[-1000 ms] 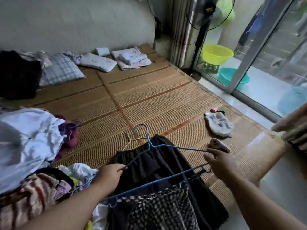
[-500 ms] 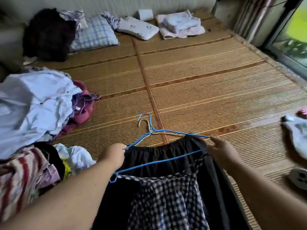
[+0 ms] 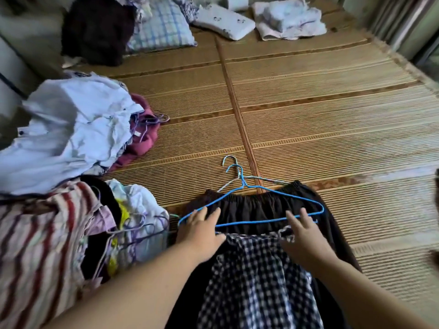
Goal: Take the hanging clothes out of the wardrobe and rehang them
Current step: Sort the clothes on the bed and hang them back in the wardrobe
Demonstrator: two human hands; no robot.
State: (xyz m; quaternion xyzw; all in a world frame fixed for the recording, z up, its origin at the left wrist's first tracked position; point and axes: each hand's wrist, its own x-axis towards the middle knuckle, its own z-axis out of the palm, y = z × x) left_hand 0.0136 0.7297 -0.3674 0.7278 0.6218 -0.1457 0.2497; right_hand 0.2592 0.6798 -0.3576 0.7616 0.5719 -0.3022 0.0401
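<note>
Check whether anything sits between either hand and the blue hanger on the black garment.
Nothing visible does. The left hand and right hand both rest with straight fingers directly on the blue hanger, which lies on top of the black garment, uncovered by other clothes.

Single view: wide-angle camera on my head, facing forward and down. Close on left hand (image 3: 202, 233) and right hand (image 3: 306, 236); woven mat (image 3: 308, 115) fills the far field.
</note>
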